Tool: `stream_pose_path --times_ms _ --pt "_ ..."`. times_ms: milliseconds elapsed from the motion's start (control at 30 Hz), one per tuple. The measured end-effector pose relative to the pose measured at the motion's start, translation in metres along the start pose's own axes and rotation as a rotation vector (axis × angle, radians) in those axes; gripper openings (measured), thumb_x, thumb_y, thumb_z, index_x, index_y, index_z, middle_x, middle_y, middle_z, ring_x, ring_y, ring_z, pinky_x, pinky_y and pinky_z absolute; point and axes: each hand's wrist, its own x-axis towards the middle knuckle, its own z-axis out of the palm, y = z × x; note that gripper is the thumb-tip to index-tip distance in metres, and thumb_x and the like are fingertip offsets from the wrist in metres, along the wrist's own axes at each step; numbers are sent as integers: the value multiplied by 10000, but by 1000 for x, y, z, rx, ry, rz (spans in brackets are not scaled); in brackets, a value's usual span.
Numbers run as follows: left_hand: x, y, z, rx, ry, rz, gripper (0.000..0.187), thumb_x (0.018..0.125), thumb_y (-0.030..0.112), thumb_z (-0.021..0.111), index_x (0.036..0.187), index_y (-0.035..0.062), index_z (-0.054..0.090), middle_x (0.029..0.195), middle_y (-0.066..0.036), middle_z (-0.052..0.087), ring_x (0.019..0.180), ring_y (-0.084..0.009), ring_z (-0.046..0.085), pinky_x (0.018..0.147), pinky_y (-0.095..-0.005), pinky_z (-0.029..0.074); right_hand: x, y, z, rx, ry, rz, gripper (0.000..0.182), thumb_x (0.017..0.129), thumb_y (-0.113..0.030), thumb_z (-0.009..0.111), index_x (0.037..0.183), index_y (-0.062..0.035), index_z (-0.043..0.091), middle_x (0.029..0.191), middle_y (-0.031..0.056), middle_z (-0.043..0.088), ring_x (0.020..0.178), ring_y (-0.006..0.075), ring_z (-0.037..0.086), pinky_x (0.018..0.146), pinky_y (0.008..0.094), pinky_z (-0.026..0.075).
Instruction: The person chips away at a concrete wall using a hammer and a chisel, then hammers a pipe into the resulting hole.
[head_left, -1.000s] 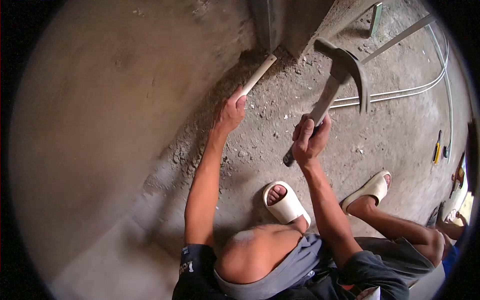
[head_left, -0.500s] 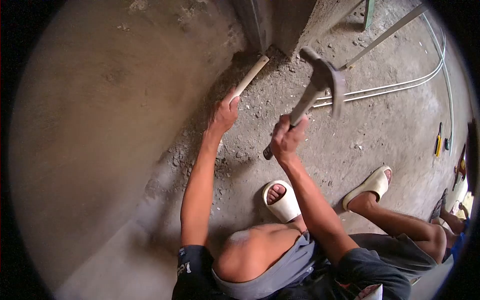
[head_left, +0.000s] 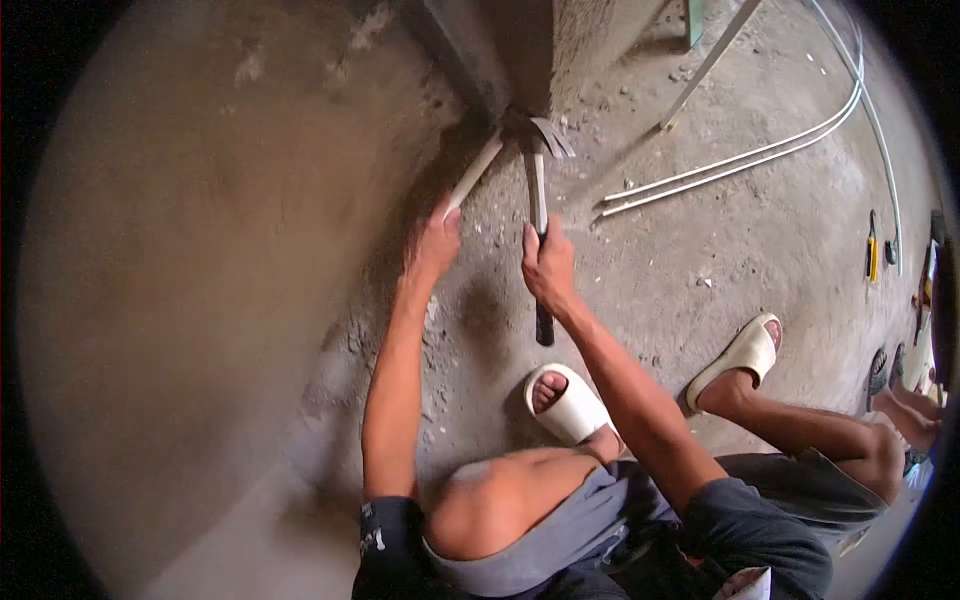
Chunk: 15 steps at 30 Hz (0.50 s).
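My left hand (head_left: 433, 245) is wrapped round a short white length of pipe (head_left: 474, 178), which points up and right to the foot of the wall corner (head_left: 530, 70). A claw hammer (head_left: 540, 192) with a dark grip is held in my right hand (head_left: 551, 266), fingers closed round the handle. The hammer head lies right by the pipe's far end, low at the corner, its claw facing right. Shadow hides part of the striking face and the pipe's tip. Broken rubble (head_left: 430, 350) lies along the wall beneath my hands.
Two thin white pipes (head_left: 730, 172) lie on the dusty floor to the right, near a leaning bar (head_left: 712, 66). A yellow-and-black cutter (head_left: 872, 248) lies farther right. Another person's feet (head_left: 880, 372) show at the right edge. My sandalled foot (head_left: 566, 402) is close below the hammer.
My right hand has swung the hammer up and left, from raised over the floor to the pipe's far end at the corner. The left hand still grips the pipe; the view has shifted slightly.
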Motion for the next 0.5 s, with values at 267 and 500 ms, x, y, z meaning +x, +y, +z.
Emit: stream_pose_path --times_ms 267,500 --pt "-9 25 -5 350 -85 -95 414 922 275 470 1314 142 457 878 -253 634 780 -448 620 655 -493 500 -1 14 10 79 24 5 220 916 -219 493 973 -13 440 642 219 535 600 439 545 530 456 416" --pt "-49 61 -39 675 -149 -191 428 928 263 462 1334 144 400 907 -202 647 753 -378 643 601 -466 507 -22 45 -32 311 48 -7 223 951 -277 481 960 -60 426 573 6 462 453 96 463 394 277 375"
